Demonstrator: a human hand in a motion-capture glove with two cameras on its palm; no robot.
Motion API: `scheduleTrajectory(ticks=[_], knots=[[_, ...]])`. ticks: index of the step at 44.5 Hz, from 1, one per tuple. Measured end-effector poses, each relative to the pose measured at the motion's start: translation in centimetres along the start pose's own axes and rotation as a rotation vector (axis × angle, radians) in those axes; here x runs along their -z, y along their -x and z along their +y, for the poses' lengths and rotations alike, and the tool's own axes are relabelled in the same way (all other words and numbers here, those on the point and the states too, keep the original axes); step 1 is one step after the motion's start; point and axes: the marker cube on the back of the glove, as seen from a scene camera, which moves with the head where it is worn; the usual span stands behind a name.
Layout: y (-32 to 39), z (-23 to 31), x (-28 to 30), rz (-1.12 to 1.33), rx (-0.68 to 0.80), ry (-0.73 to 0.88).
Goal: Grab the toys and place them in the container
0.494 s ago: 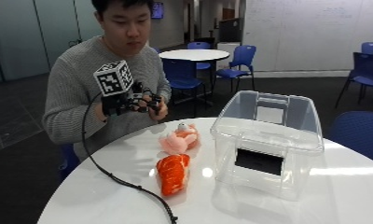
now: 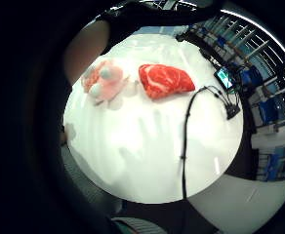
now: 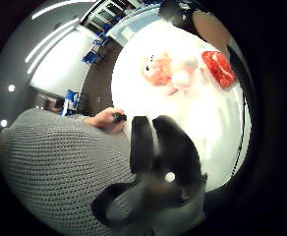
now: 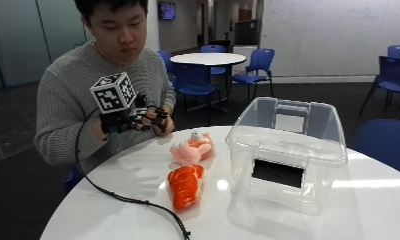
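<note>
Black-gloved grip (image 4: 141,120) hangs relaxed, holding nothing, above the table (image 4: 360,210) near the pink plush (image 4: 192,148).

Grey knit sweater (image 4: 67,95), black glove on right hand (image 4: 143,120)

You see a red toy (image 4: 187,186) marbled with white, a pale pink toy (image 4: 192,148), and a clear container (image 4: 288,152).

outside view looks across the white table (image 4: 360,190) at the seated person from nearby, both palm views look down from above its edge, all three sharing the pink toy (image 4: 192,148) and red toy (image 4: 186,186).
</note>
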Motion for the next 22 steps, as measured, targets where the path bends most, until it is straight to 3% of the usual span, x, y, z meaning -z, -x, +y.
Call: scheduleTrajectory(ticks=[12, 22], knots=[[-0.9, -1.6, -0.4, 0.017, -0.030, 0.005], [-8.1, -9.4, -0.5, 0.065, -0.160, 0.043]])
